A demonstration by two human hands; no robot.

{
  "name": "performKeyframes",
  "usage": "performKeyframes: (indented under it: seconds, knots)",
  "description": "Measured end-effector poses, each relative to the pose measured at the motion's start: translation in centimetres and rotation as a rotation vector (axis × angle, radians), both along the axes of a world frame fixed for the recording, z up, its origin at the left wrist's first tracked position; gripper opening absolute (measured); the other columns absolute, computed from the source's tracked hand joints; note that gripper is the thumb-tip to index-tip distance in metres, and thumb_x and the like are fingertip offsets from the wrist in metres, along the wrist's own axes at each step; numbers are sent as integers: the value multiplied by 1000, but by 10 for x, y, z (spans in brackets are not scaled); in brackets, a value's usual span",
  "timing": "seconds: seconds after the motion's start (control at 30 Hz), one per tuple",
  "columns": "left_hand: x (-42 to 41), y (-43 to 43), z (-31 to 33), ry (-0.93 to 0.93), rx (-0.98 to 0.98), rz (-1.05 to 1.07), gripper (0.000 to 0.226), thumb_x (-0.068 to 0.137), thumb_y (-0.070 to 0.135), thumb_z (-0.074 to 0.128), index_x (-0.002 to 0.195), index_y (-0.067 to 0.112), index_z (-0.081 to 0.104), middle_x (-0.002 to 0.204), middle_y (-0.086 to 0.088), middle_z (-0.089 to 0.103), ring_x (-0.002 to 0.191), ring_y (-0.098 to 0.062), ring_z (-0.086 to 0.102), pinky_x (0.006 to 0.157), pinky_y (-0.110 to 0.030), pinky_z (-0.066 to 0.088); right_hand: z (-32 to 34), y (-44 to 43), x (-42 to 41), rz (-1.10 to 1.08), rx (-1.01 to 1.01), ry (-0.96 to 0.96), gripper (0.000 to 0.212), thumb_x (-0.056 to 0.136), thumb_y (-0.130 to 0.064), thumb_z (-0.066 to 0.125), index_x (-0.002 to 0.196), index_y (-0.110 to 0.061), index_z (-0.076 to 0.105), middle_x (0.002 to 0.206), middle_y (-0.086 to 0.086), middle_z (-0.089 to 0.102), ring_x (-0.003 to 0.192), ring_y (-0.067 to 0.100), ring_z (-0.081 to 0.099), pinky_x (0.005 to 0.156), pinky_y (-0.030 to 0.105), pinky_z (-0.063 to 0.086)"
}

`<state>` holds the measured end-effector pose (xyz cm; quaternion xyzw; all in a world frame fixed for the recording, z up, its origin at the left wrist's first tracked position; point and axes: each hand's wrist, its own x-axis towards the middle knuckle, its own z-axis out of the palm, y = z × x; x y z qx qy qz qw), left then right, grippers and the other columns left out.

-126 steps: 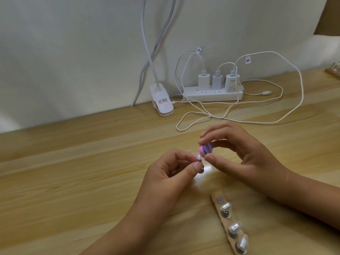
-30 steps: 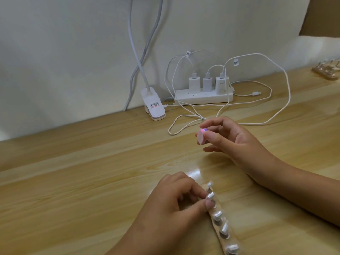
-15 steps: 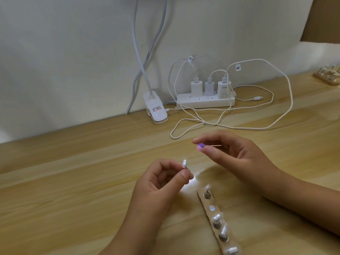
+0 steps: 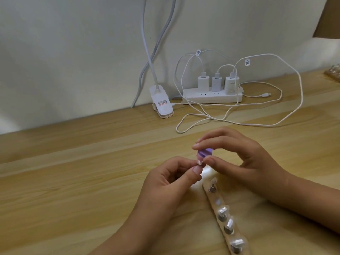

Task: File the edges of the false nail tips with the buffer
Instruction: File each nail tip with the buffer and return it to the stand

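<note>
Head view, looking down on a pale wooden counter. The person's left hand pinches a tiny clear false nail tip between thumb and forefinger, lifted off the counter, probably to steady it. The right hand pinches a small purple buffer block between thumb and fingers, its lower edge touching the tip, seemingly to file it. A narrow wooden strip of more mounted tips lies just below, its near end cut off. The tip's edge is too small to make out.
</note>
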<state>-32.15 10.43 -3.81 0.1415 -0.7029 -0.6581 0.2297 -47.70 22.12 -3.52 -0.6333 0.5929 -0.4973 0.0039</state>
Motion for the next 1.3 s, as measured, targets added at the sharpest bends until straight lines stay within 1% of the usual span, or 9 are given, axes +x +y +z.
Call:
performKeyframes:
  seconds: [0.13,0.23,0.53,0.7,0.8,0.9,1.03,1.13,1.3]
  knots:
    - [1,2,2,17,0,-42,7,82,34,71,81,28,74,70,3,70,70,-5,64,67,-12,46,-1,1,2,24,-53,143,23,91,-25,63,112,-16,68,111,4,62,109,15,61,93,23,46]
    - [1,2,2,14,19,-33,9,83,31,68,83,24,73,72,0,72,71,-6,65,66,-12,47,-1,1,0,5,-7,61,25,91,-26,61,113,-17,68,112,2,63,110,15,60,94,23,46]
    - [1,4,2,-3,-29,-22,16,75,33,68,81,19,74,68,3,70,68,-3,64,66,-11,46,-2,3,1,40,10,80,22,92,-20,62,111,-14,71,115,2,63,113,16,60,95,22,46]
    - [2,5,4,-6,-33,-10,6,81,18,72,77,20,76,66,5,69,65,1,62,63,-9,45,-1,3,3,38,46,-2,25,91,-23,57,109,-13,72,114,0,65,113,15,61,95,20,45]
    - [2,5,5,-3,-23,-2,7,79,20,73,72,23,74,62,7,66,61,2,59,60,-8,43,-1,3,4,52,33,57,23,91,-20,58,107,-12,73,114,1,65,111,15,62,93,22,46]
    - [2,5,4,-12,-34,7,5,78,23,73,74,25,75,63,8,66,62,2,59,60,-9,43,0,4,4,25,59,-26,21,90,-24,64,108,-16,73,114,-3,66,112,13,62,94,22,47]
    - [1,5,4,1,-23,15,4,73,31,70,71,28,73,62,7,65,62,1,58,60,-9,42,-1,2,6,62,31,51,22,90,-22,62,107,-13,72,114,1,65,111,15,62,95,22,46]
    - [2,4,2,2,-34,9,15,72,36,69,78,23,75,66,7,66,66,0,60,64,-10,44,0,2,4,28,37,-51,21,88,-21,66,107,-13,72,110,1,66,108,16,63,93,25,49]
    - [1,5,2,23,-57,-3,13,76,34,67,79,24,74,69,8,67,69,-1,63,68,-12,47,0,4,6,73,16,-25,21,89,-19,64,107,-11,70,115,2,63,113,19,61,97,29,48]
